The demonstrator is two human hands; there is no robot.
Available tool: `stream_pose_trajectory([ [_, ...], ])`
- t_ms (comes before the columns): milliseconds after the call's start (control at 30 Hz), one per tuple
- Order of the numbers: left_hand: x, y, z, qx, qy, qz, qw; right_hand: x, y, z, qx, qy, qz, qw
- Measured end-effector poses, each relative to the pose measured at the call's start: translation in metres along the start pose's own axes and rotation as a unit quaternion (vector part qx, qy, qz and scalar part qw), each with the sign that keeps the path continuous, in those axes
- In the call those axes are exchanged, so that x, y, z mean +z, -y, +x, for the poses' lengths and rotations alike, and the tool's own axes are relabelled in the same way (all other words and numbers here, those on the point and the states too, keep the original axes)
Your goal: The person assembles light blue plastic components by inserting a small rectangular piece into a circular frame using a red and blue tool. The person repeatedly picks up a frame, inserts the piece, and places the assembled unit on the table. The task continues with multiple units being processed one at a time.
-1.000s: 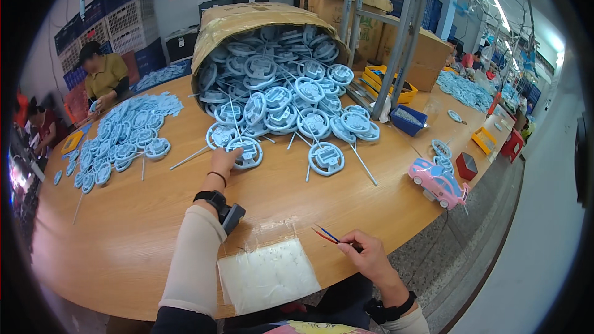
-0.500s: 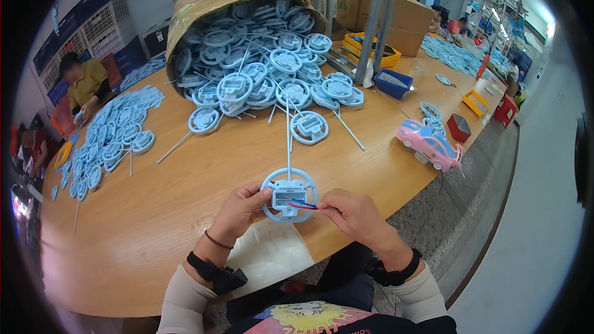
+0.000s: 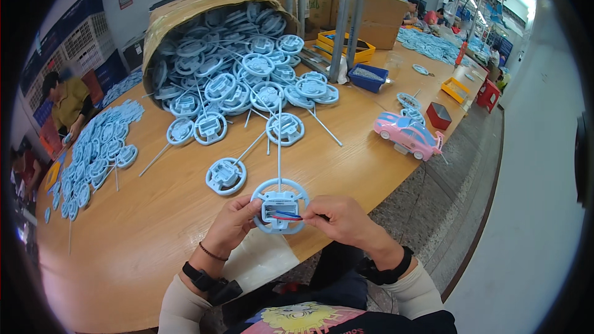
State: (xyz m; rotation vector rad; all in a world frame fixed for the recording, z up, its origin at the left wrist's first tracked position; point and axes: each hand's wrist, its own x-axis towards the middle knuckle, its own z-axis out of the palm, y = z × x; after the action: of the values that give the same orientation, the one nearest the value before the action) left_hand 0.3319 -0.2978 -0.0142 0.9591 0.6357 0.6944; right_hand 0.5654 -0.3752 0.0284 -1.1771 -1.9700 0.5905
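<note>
My left hand grips the left rim of a light blue toy steering wheel, thumb on top. Its open back faces up, showing a rectangular compartment, and a long thin rod points away from me. Out of the compartment come red and blue wires. My right hand pinches their ends in closed fingers at the wheel's right side. A similar wheel lies on the wooden table just beyond my left hand.
A large carton on its side spills many such wheels. Another heap lies left, near a seated person. To the right are a pink toy car, a red box and a blue bin.
Another wheel has come out of the pile and lies nearer to me on the table. The view has shifted slightly right; both hands keep their hold on the wheel and wires.
</note>
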Motion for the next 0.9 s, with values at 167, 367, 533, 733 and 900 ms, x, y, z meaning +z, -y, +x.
stream_pose_trajectory([
  [167,0.009,0.006,0.002,-0.039,0.037,-0.114,0.992,0.008,-0.007,-0.001,-0.011,-0.013,0.036,0.999],
  [367,0.007,0.01,0.004,-0.018,0.039,-0.112,0.993,0.012,-0.005,0.0,0.011,-0.005,0.011,1.0],
  [533,0.008,0.007,0.002,-0.004,0.058,-0.123,0.991,0.013,0.0,0.001,0.003,-0.007,0.005,1.0],
  [733,0.004,0.014,0.007,0.01,-0.017,-0.11,0.994,0.017,-0.008,0.001,0.021,-0.025,0.0,0.999],
  [900,-0.001,0.014,0.006,0.012,-0.033,-0.095,0.995,0.024,-0.016,-0.001,0.03,-0.034,0.021,0.999],
])
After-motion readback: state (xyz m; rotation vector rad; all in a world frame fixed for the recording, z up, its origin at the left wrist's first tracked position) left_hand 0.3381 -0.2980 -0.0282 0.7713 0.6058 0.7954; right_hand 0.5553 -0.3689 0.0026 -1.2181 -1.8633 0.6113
